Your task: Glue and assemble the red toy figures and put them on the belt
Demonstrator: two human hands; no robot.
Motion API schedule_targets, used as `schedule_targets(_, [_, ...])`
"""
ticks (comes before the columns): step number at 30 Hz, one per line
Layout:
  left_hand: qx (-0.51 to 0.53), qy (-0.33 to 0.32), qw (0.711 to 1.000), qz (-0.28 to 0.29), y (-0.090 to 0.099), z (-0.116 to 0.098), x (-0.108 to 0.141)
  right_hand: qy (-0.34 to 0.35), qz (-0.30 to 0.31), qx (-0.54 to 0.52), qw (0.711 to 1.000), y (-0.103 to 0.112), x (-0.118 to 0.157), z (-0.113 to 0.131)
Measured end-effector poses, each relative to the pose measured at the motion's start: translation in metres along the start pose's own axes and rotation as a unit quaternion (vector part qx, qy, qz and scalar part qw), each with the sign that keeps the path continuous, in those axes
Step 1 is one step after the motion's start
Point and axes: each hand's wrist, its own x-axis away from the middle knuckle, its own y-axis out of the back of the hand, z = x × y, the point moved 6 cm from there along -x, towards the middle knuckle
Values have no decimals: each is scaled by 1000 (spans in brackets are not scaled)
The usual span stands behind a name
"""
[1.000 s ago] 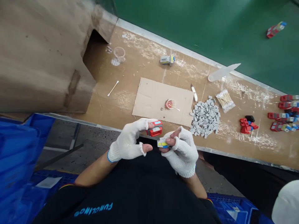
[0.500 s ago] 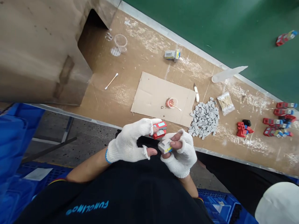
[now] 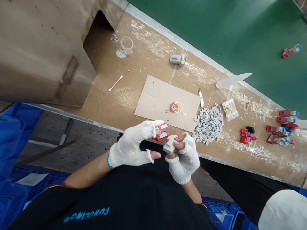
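Observation:
A white knitted glove with bare fingertips covers my left hand [image 3: 135,143], which holds a red toy vehicle [image 3: 163,131] with pale blue and grey panels in its fingers; the thumb is apart from it. Close to its right, my right hand [image 3: 183,156], gloved the same way, pinches a grey toy part [image 3: 169,146] with a bit of yellow. The two toy pieces are near each other but apart, at the table's front edge. Beyond them lies a cardboard sheet [image 3: 153,95] with a small cup of reddish liquid [image 3: 174,107] and a swab in it.
Right of the sheet are a heap of small grey parts [image 3: 208,124], a knife [image 3: 200,97], bagged swabs [image 3: 230,109] and red toys [image 3: 248,135]. A grey toy [image 3: 177,59] lies behind. A large cardboard box [image 3: 43,54] stands left; a person's white cap [image 3: 284,209] is lower right.
The grey part in my right hand has tilted, showing less yellow. My left hand still holds the red vehicle. The whole view has shifted slightly.

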Motion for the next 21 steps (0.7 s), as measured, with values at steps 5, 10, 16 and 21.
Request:
schedule_targets(5, [-8,46,999,2,-2,5,7,39,15,41,998,-1,-7,9])
schedule_targets(10, [-41,61,997,29,-5,3,9,43,30,102,993,-4,-10,13])
schedule_targets(16, [-64,28,997,39,-9,-2,5,36,38,113,992,-7,-12,13])
schedule_targets(21, [-111,-24,993,29,-7,-5,3,-2,56,73,996,-4,-9,5])
